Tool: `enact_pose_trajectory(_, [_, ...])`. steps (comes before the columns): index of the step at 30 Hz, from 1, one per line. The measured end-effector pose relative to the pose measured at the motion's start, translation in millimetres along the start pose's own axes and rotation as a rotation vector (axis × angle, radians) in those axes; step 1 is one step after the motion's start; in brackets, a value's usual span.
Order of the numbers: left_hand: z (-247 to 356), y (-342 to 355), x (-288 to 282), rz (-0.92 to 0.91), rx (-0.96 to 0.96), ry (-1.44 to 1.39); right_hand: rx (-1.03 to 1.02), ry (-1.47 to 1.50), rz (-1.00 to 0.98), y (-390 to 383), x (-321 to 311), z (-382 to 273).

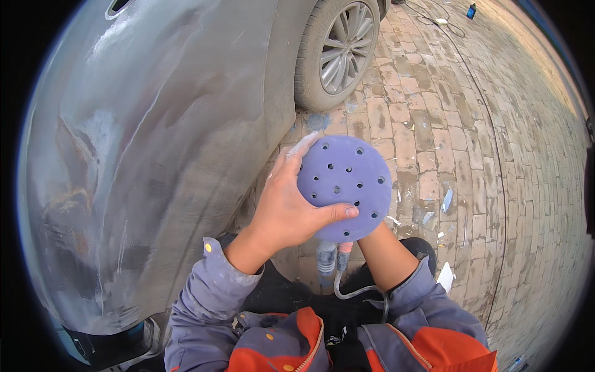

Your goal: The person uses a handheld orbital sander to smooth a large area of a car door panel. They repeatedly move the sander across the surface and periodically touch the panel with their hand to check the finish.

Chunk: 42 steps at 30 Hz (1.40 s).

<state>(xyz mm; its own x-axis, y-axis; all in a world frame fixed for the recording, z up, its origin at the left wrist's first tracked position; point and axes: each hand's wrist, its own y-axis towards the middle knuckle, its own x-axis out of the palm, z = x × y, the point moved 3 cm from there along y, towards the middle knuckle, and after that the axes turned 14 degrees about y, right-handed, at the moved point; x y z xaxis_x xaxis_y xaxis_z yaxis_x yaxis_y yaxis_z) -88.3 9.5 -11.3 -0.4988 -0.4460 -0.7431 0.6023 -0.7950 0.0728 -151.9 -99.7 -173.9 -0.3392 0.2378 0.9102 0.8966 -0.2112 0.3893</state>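
Note:
My left hand [286, 204] grips a round purple sanding disc [338, 173] with several holes, facing up on a sander. Its thumb lies across the disc and its fingers curl round the left edge, with whitish material at the fingertips. My right hand [372, 239] is behind the sander, its fingers hidden. A grey hose fitting [326, 257], a pink part [344, 247] and a thin hose [339, 285] hang below the disc. The grey car body [124, 173], with scuffed, patchy paint, is to my left.
The car's dusty wheel [334, 56] stands ahead on brick paving [434, 155]. Cables [471, 74] run along the right side. A blue bottle [471, 11] stands at the far top. Paper scraps [445, 276] are scattered on the bricks. The car's lower trim [99, 344] is at bottom left.

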Motion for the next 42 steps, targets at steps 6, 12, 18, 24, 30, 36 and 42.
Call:
enact_pose_trajectory(6, [-13.6,-25.5,-6.4,0.164,-0.063,-0.071,0.103,0.095,-0.055,2.8,2.3,25.5])
enact_pose_trajectory(12, [-20.8,-44.3,-0.6,0.316,-0.100,-0.166,0.109,0.264,-0.011,-5.9,4.9,30.9])
enact_pose_trajectory(18, [-13.7,-54.6,-1.2,0.347,-0.135,-0.241,0.120,0.408,0.020,-10.7,5.7,30.7])
enact_pose_trajectory(24, [-4.2,-58.5,-8.3,0.322,-0.052,-0.129,0.124,0.502,0.022,-12.8,8.6,28.9])
enact_pose_trajectory(30, [-0.9,-58.1,-13.0,0.182,0.093,-0.129,0.084,0.332,0.043,-4.7,18.4,24.3])
enact_pose_trajectory(36, [-1.6,-59.3,-11.9,0.069,0.213,-0.090,-0.030,-0.126,-0.051,-14.3,28.4,21.4])
enact_pose_trajectory(42, [-25.6,-42.3,-27.3,0.086,-0.057,-0.136,-0.081,-0.247,-0.107,4.8,16.2,17.0])
